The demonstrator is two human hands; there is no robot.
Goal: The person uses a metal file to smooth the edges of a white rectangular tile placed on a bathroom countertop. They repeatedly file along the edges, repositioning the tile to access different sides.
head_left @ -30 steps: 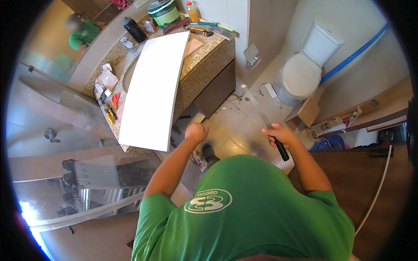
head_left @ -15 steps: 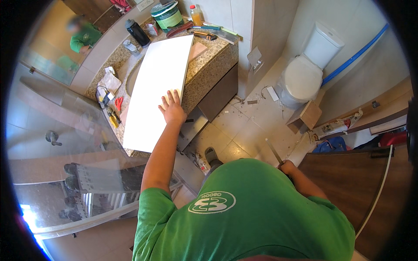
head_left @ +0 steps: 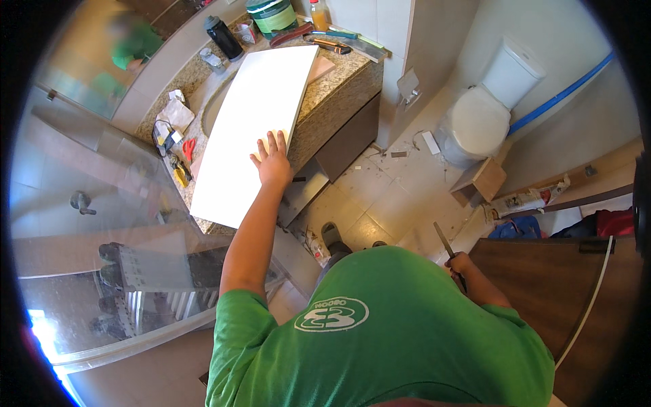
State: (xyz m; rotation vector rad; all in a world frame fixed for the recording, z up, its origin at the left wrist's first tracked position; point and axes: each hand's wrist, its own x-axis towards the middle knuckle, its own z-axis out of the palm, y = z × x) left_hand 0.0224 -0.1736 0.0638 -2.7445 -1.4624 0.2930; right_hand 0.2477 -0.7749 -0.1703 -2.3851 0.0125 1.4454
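Note:
A long white board (head_left: 254,115) lies on the granite countertop (head_left: 346,78), covering part of the sink. My left hand (head_left: 274,166) rests flat on its right edge, fingers spread. Low at my right side, my right hand (head_left: 461,263) is closed round the dark handle of what looks like a flat metal file (head_left: 443,237). The narrow blade points up and away from me, apart from the board. Left of the board are red-handled scissors (head_left: 188,147) and a yellow-and-black tool (head_left: 180,173).
Behind the board stand a black bottle (head_left: 224,39), a green bucket (head_left: 272,17) and an orange bottle (head_left: 319,15). A saw (head_left: 363,46) and a utility knife (head_left: 330,45) lie there too. A toilet (head_left: 475,125) and an open wooden box (head_left: 480,180) stand right; glass (head_left: 135,224) is left.
My right hand has brought the file slightly forward and to the right, showing its handle. My left hand stays on the board. The view has shifted slightly.

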